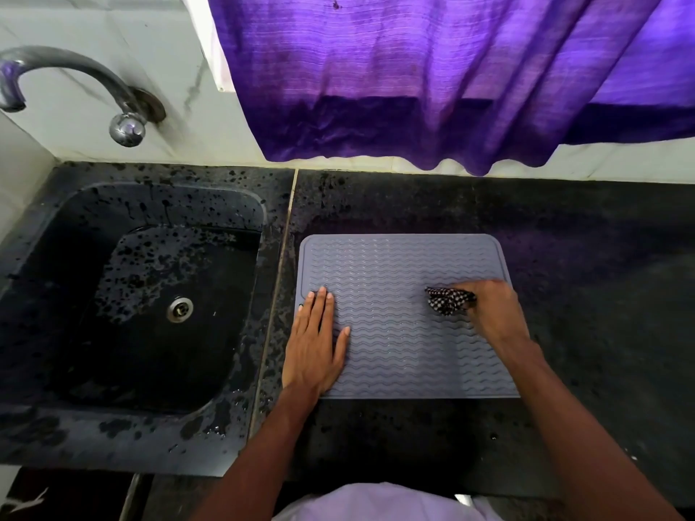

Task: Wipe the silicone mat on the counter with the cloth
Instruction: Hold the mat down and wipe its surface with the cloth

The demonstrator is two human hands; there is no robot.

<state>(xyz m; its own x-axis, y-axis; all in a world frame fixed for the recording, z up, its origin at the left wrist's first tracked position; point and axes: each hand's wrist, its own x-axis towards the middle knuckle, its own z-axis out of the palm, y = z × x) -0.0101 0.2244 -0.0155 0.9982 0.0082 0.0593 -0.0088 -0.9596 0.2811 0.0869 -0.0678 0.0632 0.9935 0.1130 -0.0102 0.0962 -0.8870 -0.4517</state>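
Observation:
A grey silicone mat (398, 272) with wavy ridges lies flat on the black counter (586, 332). My left hand (316, 344) rests flat on the mat's left side, palm down, fingers together. My right hand (492, 314) is over the mat's right part and grips a bunched black-and-white checked cloth (447, 300), which is pressed onto the mat. The cloth sticks out to the left of my fingers; the rest of it is hidden in my hand.
A black sink (75, 295) with a steel drain (180, 309) sits left of the mat, its rim wet. A steel tap (75, 71) comes out of the tiled wall above it. A purple curtain (432, 80) hangs over the counter's back edge.

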